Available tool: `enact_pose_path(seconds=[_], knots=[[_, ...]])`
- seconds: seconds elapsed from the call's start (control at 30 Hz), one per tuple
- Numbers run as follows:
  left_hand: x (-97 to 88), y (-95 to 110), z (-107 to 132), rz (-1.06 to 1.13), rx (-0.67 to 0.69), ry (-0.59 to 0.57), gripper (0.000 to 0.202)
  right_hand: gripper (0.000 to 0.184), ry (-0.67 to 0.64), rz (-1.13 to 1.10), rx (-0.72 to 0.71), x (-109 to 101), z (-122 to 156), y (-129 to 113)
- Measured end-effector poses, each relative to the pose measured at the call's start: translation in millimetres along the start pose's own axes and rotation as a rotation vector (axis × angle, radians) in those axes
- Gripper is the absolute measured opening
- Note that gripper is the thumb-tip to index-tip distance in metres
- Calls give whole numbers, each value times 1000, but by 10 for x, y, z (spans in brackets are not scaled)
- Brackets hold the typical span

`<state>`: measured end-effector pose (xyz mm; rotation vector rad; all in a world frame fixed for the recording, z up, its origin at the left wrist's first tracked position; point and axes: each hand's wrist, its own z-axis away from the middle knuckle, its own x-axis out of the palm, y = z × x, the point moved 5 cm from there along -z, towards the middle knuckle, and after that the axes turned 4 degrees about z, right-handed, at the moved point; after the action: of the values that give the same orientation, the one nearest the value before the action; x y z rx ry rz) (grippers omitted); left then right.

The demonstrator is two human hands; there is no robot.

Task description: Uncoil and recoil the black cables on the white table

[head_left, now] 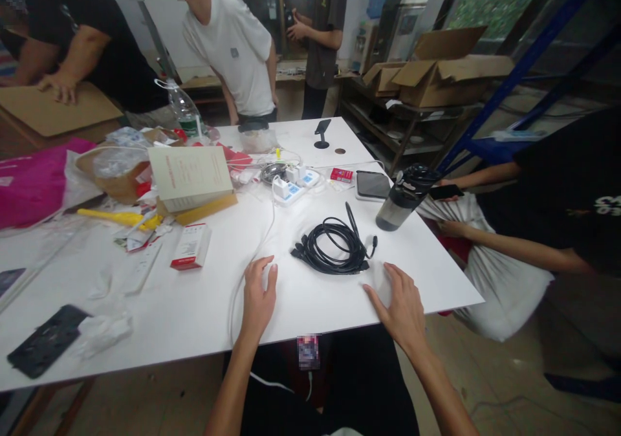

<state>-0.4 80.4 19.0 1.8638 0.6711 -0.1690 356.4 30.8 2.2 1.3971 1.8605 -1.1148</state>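
Observation:
A coil of black cables (334, 248) with several connector ends lies on the white table (310, 306) in front of me. My left hand (261, 294) is to the left of the coil, its thumb and fingers apart and nothing in it. On the other side, my right hand (400, 300) hovers over or rests at the table's near edge with spread fingers, also holding nothing. Neither hand touches the coil. A white cable (237, 294) runs along the table just left of my left hand. In my lap lies a phone (308, 352) with a white cord plugged in.
Behind the coil stand a dark tumbler (405, 200), a tablet-like device (372, 185) and white power strips (291, 191). At left are a red-and-white box (191, 246), a cardboard-coloured booklet box (191, 174) and crumpled tissue (104, 332). A person sits at right; several others stand behind the table.

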Motion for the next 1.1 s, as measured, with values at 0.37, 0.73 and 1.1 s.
enact_pose_path(seconds=[0.37,0.73,1.1], knots=[[-15,-43,0,53,-65,8,33,43,79,-111,-49,-48,153,-160],[-8,-57,-6,102,-120,-5,30,22,-17,-402,-141,417,1537,-807],[-2,-72,8,137,-112,-25,25,59,-813,-48,-139,1447,1886,-840]])
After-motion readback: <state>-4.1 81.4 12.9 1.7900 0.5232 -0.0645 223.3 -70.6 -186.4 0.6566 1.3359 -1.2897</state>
